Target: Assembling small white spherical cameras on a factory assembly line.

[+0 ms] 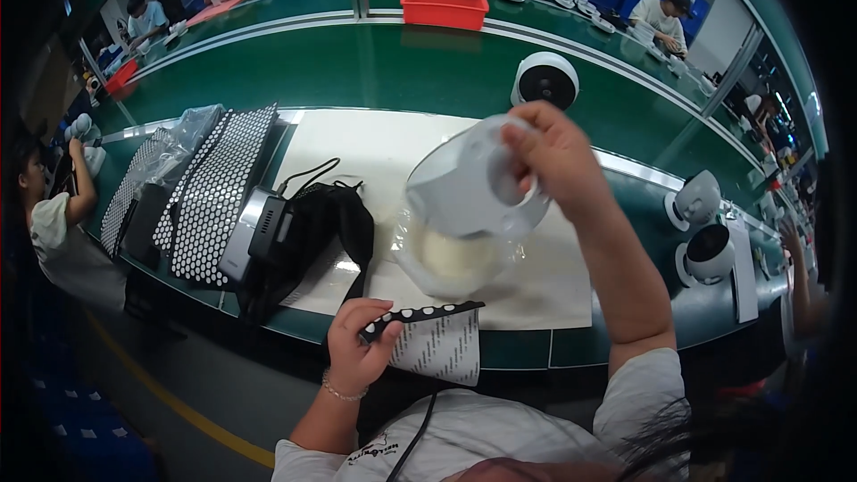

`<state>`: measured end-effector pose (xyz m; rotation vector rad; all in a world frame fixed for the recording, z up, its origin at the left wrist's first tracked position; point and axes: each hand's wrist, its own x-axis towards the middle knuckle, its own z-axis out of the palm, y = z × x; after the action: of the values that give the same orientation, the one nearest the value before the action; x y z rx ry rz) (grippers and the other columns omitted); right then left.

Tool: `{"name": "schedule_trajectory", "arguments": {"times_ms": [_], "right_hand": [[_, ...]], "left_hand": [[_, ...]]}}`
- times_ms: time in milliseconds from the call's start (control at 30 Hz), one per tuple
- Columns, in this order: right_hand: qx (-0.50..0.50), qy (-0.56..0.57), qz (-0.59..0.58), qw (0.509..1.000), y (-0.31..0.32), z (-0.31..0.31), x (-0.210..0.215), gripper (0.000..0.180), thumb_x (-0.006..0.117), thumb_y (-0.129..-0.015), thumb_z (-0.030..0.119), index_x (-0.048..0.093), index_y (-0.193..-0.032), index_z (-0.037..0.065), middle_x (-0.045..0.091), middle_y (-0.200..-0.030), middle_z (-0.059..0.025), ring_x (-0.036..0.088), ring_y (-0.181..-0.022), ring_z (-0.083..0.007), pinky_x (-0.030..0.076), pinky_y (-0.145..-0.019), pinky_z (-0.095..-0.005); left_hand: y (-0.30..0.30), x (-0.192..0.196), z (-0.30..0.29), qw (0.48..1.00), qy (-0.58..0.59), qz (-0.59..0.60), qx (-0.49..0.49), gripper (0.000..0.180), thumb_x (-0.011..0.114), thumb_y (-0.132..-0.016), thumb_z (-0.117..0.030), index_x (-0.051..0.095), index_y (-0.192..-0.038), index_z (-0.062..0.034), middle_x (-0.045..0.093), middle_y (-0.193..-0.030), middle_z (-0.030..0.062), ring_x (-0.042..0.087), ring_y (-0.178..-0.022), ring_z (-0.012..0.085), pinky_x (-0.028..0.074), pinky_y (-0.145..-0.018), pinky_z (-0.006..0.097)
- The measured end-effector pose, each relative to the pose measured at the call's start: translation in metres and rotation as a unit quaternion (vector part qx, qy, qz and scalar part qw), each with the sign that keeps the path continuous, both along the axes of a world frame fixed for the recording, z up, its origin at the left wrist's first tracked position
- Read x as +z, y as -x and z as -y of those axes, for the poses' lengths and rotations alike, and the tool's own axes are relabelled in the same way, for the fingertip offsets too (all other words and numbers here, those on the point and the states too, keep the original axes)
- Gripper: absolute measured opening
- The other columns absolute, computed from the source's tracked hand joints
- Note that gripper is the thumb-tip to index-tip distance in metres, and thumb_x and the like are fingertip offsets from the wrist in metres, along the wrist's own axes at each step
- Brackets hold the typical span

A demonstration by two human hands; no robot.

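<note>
My right hand (555, 156) is raised over the middle of the work mat, its fingers closed on the edge of a white plastic housing part (451, 183) with a round opening. Just below that part sits a round, pale item in clear plastic wrap (446, 263); the housing part hides some of it. Near the table's front edge, my left hand (357, 346) pinches a black sheet of white round stickers (439, 348). The sheet bends down, showing its printed white backing.
Left of the mat lie dotted sheets (219, 196), a silver-and-black device (254, 236) and black cloth (330, 232). White camera units stand beyond the mat (544, 80) and at right (710, 254). Past the green belt (357, 62) is a red bin (444, 9); co-workers sit around.
</note>
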<state>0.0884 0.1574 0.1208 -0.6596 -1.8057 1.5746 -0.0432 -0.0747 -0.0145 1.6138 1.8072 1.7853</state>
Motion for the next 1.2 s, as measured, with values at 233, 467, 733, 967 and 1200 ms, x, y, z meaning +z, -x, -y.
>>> {"name": "schedule_trajectory", "arguments": {"times_ms": [233,467,733,967,1200], "right_hand": [[-0.029,-0.160,0.108,0.981,-0.018,0.026,-0.037,0.028,0.059,-0.082,0.025,0.054,-0.099,0.003,0.056,-0.081,-0.0057,0.051,-0.072,-0.0128,0.043,-0.063,-0.0255],[0.163,-0.417,0.021,0.894,-0.056,0.060,-0.012,0.021,0.067,-0.071,0.021,0.058,-0.085,0.007,0.057,-0.094,-0.0075,0.051,-0.092,-0.0260,0.039,-0.079,-0.0358],[0.217,-0.478,0.113,0.844,-0.062,0.073,-0.013,0.017,0.067,-0.072,0.023,0.059,-0.080,0.010,0.059,-0.093,0.0001,0.052,-0.100,-0.0198,0.037,-0.083,-0.0336],[0.177,-0.530,0.125,0.820,-0.062,0.089,-0.010,0.017,0.068,-0.068,0.022,0.060,-0.077,0.010,0.060,-0.089,0.0003,0.054,-0.096,-0.0173,0.037,-0.083,-0.0348],[0.140,-0.578,0.130,0.794,-0.059,0.091,-0.013,0.015,0.068,-0.066,0.016,0.059,-0.075,0.010,0.060,-0.088,0.0005,0.055,-0.093,-0.0167,0.039,-0.082,-0.0358]], "left_hand": [[-0.004,0.000,0.003,0.998,-0.052,0.033,-0.003,0.021,0.068,-0.073,-0.012,0.054,-0.082,-0.0014,0.060,-0.086,0.0118,0.056,-0.077,0.0218,0.044,-0.069,0.028],[-0.016,0.027,0.009,0.994,-0.073,-0.036,0.079,0.022,0.068,-0.074,-0.017,0.053,-0.079,-0.0022,0.059,-0.083,0.0109,0.056,-0.075,0.0206,0.043,-0.067,0.027],[-0.025,0.039,0.004,0.988,-0.089,-0.073,0.105,0.021,0.068,-0.074,-0.017,0.053,-0.080,-0.0031,0.059,-0.083,0.0106,0.056,-0.075,0.0206,0.044,-0.067,0.028],[-0.023,0.037,0.006,0.987,-0.095,-0.070,0.113,0.020,0.068,-0.074,-0.012,0.052,-0.082,-0.0028,0.059,-0.084,0.0109,0.056,-0.075,0.0206,0.044,-0.067,0.027],[-0.024,0.039,0.011,0.987,-0.089,-0.075,0.111,0.021,0.069,-0.073,-0.012,0.052,-0.082,-0.0029,0.059,-0.085,0.0109,0.056,-0.075,0.0202,0.044,-0.067,0.027]]}}
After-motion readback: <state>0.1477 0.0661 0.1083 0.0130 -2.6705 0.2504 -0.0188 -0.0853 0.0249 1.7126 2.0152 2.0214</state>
